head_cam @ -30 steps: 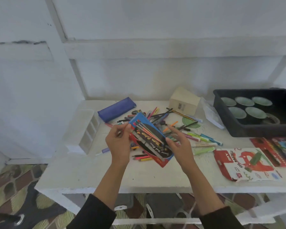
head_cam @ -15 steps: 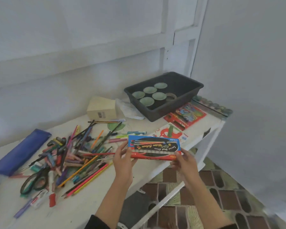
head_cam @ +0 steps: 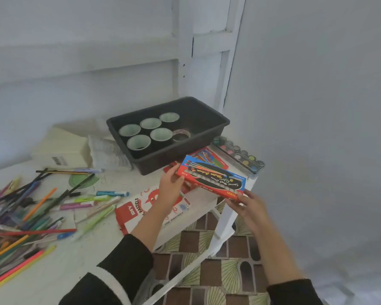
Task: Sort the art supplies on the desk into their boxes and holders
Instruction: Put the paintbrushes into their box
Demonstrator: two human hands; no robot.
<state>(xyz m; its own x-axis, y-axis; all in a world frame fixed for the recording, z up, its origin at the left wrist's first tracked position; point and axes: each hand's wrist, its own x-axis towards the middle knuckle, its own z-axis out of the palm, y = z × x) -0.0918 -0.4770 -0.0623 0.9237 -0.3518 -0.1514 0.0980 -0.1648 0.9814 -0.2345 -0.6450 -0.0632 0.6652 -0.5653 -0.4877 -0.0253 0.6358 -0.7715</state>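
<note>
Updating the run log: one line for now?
left hand, right hand: hold paint box | near black tray | pens: loose on desk

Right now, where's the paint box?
Head view, right of centre: left hand and right hand hold the paint box over the right end of the desk, in front of the black tray, beside the watercolour palette.

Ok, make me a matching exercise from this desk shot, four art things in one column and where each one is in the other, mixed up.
Things:
1. water colour box
2. pale green cups
3. paint palette
4. oil pastels box

Places:
A. inside the black tray
B. flat on the desk, near its front edge
C. held between the left hand and right hand
D. at the desk's right edge, beside the tray

Pairs: 1-C, 2-A, 3-D, 4-B
</note>
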